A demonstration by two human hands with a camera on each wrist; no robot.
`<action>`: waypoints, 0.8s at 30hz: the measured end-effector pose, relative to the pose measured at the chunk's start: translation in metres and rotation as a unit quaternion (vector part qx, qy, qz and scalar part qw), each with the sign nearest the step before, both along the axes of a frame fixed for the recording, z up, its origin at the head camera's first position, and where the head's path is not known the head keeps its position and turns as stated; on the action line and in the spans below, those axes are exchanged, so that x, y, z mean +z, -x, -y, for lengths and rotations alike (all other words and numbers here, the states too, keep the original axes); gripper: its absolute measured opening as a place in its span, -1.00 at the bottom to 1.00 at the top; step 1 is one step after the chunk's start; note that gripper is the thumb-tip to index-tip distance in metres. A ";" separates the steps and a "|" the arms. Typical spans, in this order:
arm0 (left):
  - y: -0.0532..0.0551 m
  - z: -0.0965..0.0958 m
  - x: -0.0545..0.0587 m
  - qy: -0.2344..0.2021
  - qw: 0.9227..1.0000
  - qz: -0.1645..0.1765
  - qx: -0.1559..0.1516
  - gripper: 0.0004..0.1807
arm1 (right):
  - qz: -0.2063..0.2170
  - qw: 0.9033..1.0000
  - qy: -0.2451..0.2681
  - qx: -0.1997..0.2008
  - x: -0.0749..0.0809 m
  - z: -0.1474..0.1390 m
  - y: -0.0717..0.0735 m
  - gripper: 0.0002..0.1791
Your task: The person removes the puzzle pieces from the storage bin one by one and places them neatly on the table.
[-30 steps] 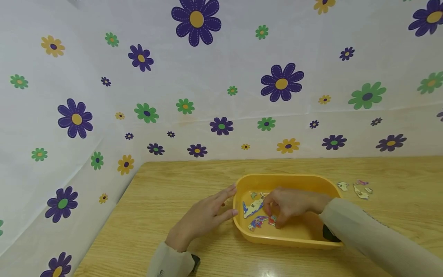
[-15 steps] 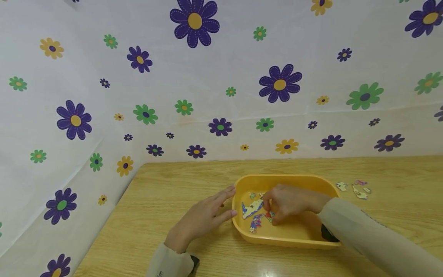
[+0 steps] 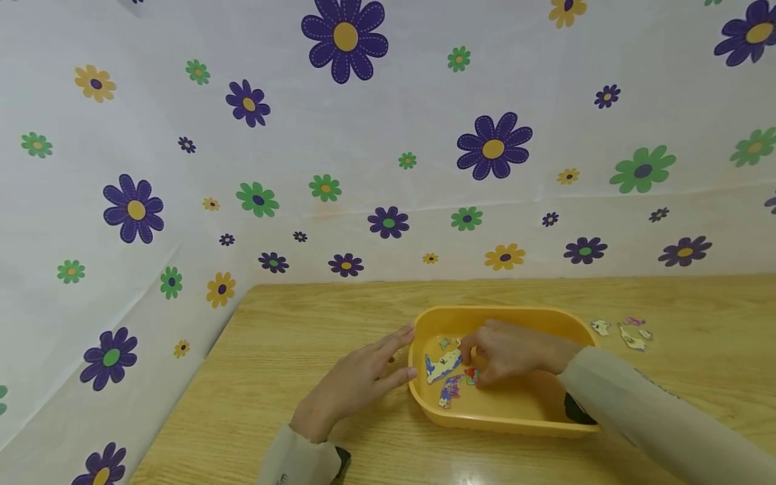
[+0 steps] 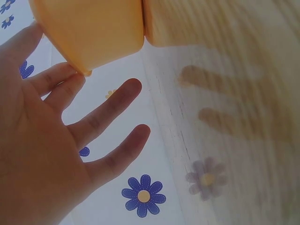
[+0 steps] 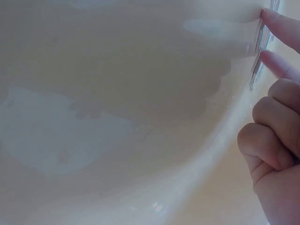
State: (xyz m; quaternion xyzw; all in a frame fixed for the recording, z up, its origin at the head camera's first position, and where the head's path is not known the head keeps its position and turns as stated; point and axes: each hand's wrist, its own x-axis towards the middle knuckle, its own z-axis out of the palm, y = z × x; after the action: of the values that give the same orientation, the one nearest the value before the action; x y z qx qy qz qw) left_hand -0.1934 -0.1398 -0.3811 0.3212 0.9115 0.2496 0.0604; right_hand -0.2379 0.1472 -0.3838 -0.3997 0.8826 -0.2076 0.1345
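Observation:
A yellow plastic basin (image 3: 497, 426) holds several flat, irregular puzzle pieces at its left end. Inside it, my right hand (image 3: 506, 350) pinches a small red puzzle piece (image 3: 471, 374) with thumb and index fingertips, low at the basin floor. Beside that lie a purple-blue piece (image 3: 450, 389), a larger white and blue piece (image 3: 442, 367) and a small greenish piece (image 3: 444, 342). In the right wrist view, two fingertips meet thin piece edges (image 5: 255, 70) and the other fingers are folded in. My left hand (image 3: 358, 380) touches the basin's left rim with spread fingers.
On the table (image 3: 291, 350) right of the basin lie several more pieces, including a white one (image 3: 600, 327), a pink one (image 3: 634, 320) and a long pale one (image 3: 632, 338). A flower-patterned white cloth (image 3: 339, 155) stands behind and to the left.
The red piece has slid a little left and back with my right hand, and the purple-blue piece has turned more upright. My left hand stays at the rim.

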 end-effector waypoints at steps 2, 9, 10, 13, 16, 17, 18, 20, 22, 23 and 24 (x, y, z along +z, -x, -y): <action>0.000 0.000 -0.001 -0.001 1.000 -0.001 0.000 -0.32 | 0.000 1.000 0.007 0.012 -0.001 0.000 0.001 -0.82; 0.001 0.000 -0.002 -0.001 1.000 -0.005 -0.003 -0.33 | 0.009 0.999 0.027 0.036 -0.003 -0.001 0.004 -0.80; 0.001 0.000 -0.002 -0.001 1.000 -0.005 -0.004 -0.33 | 0.007 0.999 0.030 0.040 -0.003 -0.002 0.004 -0.80; 0.001 0.000 -0.002 -0.002 1.000 -0.006 -0.004 -0.34 | -0.001 0.998 0.036 0.049 -0.004 -0.001 0.005 -0.82; 0.001 0.000 -0.001 -0.002 1.000 -0.005 -0.003 -0.34 | -0.005 0.998 0.033 0.046 -0.004 -0.001 0.004 -0.84; 0.001 0.000 -0.001 -0.002 1.000 -0.004 -0.003 -0.34 | -0.005 0.999 0.031 0.043 -0.003 -0.001 0.004 -0.85; 0.001 0.000 -0.001 -0.001 1.000 -0.003 -0.002 -0.33 | -0.003 0.999 0.028 0.039 -0.003 0.000 0.004 -0.87; 0.001 0.000 -0.001 -0.001 1.000 -0.002 -0.002 -0.33 | -0.001 0.999 0.023 0.032 -0.003 0.000 0.003 -0.90; 0.001 0.000 -0.001 0.000 1.000 -0.001 -0.002 -0.33 | 0.003 1.000 0.018 0.025 -0.002 0.001 0.002 -0.93; 0.001 0.000 -0.001 0.000 1.000 -0.001 -0.002 -0.33 | 0.004 1.000 0.016 0.022 -0.002 0.001 0.002 -0.94; 0.001 0.000 -0.002 -0.001 1.000 -0.002 -0.003 -0.33 | 0.005 1.000 0.014 0.020 -0.002 0.001 0.002 -0.94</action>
State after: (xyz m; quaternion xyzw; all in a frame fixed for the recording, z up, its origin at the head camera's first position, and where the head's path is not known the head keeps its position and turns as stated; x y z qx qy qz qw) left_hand -0.1943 -0.1397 -0.3827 0.3243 0.9106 0.2495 0.0592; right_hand -0.2398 0.1457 -0.3862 -0.4177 0.8709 -0.2195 0.1375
